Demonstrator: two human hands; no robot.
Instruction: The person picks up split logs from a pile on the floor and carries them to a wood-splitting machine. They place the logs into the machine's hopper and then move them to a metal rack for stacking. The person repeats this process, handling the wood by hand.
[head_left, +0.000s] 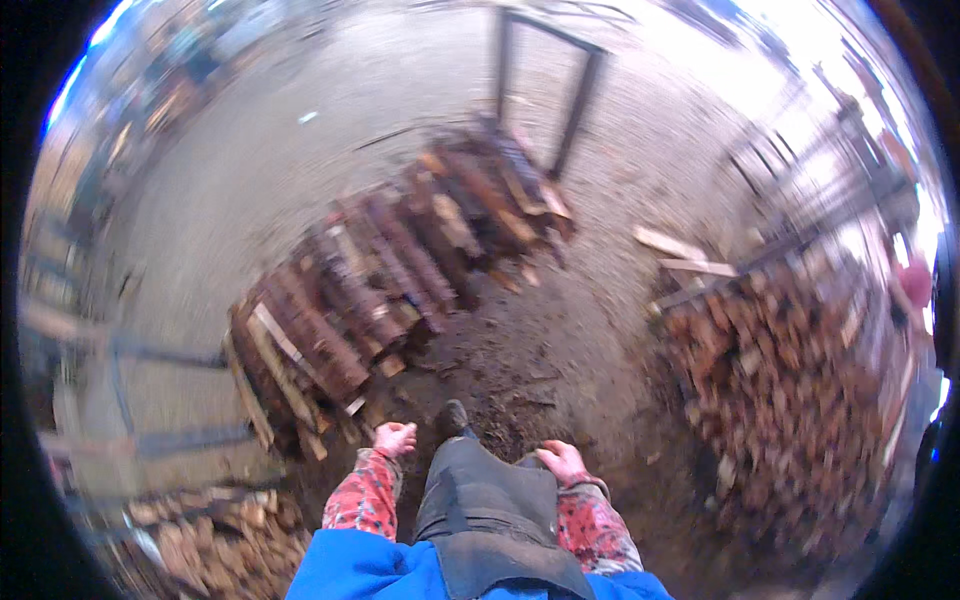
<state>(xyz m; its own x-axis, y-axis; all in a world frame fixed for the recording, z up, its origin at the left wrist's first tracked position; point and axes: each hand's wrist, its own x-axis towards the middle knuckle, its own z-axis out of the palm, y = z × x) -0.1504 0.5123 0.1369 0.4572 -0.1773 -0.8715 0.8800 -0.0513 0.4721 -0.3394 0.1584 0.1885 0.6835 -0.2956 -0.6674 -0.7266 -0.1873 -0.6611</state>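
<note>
1. The left hand (394,437) hangs low beside the person's leg, its fingers loosely curled and nothing held in it; the sleeve above it is red with a pale pattern.
2. The right hand (560,461) hangs at the other side of the leg, also loosely curled and empty, at the end of a matching patterned sleeve.
3. Nearest to the left hand is the long firewood stack (390,280): split logs of dark reddish-brown wood with paler cut faces, laid side by side in a row that runs from the near left toward the far middle of the yard. Its near end lies just ahead and to the left of the left hand, not touching it.
4. A second firewood pile (790,390) stands to the right, well apart from the right hand, showing pale orange-brown cut ends.
5. Between the two stacks lies dark muddy ground (520,360) strewn with bark and chips; one dark boot (453,417) stands on it.
6. At the far end of the long stack stands a dark metal frame (575,95).
7. The view is motion-blurred, so finer detail of the logs cannot be told.
</note>
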